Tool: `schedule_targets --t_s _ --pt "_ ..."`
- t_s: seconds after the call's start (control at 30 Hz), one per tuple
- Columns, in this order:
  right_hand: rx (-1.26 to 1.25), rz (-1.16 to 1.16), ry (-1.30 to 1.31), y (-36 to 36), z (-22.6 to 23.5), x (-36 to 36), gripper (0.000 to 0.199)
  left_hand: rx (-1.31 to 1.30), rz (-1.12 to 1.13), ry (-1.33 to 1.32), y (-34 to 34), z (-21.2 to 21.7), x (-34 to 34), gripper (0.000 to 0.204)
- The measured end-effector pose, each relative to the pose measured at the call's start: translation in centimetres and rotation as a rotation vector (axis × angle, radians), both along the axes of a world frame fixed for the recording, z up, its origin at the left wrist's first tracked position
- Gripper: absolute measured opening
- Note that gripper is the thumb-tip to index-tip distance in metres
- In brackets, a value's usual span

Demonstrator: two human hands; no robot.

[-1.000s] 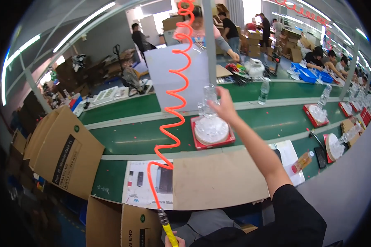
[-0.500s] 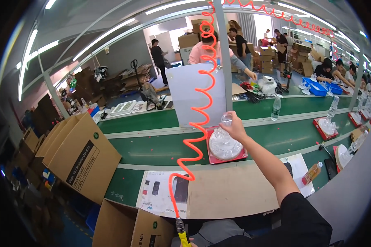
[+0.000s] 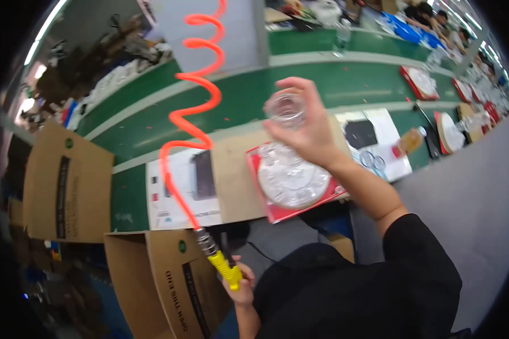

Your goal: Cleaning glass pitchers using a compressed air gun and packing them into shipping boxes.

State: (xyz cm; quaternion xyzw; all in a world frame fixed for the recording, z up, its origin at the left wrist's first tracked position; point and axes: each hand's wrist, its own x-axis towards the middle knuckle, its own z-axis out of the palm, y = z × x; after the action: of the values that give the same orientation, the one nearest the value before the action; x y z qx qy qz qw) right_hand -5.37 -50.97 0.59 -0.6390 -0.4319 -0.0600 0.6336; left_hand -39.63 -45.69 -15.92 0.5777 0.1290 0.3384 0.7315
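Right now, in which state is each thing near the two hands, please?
right hand: raised, shut on the clear glass piece
clear glass piece: held above the table, off the tray
red tray: flat at the table edge, round clear disc lying in it
left hand: low, shut on the yellow air tool
yellow air tool: held, tilted
orange coiled hose: attached to it, stretched upward
cardboard box: open

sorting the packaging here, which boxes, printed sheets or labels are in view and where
Open cardboard box: lower left by the person, brown, black side print.
Larger cardboard box: far left, brown, black stripe.
Printed sheet: bench, left of red tray, white, dark pictures.
Second sheet: right of tray, white.
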Motion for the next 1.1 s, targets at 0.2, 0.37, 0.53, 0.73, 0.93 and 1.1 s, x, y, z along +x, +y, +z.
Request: schedule_targets --t_s 0.2,0.37,0.53,0.73,0.93,1.1 --pt "-0.017 0.07 0.06 -3.3 -4.3 -1.8 0.074 -0.092 0.022 0.052 -0.1 -0.7 0.6 0.07" --pt "-0.062 0.037 0.235 -8.5 -8.9 1.0 0.056 -0.126 0.111 0.079 -0.3 -1.1 -0.5 0.069" --pt "-0.825 -0.157 0.407 -17.0 -21.8 0.4 0.041 -0.094 0.104 0.032 -0.2 -0.7 1.1 0.065" --pt "-1.081 -0.205 0.26 -17.3 -22.6 -4.9 0.033 -0.102 0.027 0.056 0.4 -1.4 1.4 0.065" --pt "-1.266 -0.178 0.161 -16.2 -20.9 -4.2 0.032 -0.096 -0.006 0.084 0.6 -0.8 2.6 0.065" --pt "-1.376 -0.08 0.164 -14.6 -19.8 -5.2 0.038 -0.201 -0.024 0.082 1.2 -1.7 1.2 0.076"
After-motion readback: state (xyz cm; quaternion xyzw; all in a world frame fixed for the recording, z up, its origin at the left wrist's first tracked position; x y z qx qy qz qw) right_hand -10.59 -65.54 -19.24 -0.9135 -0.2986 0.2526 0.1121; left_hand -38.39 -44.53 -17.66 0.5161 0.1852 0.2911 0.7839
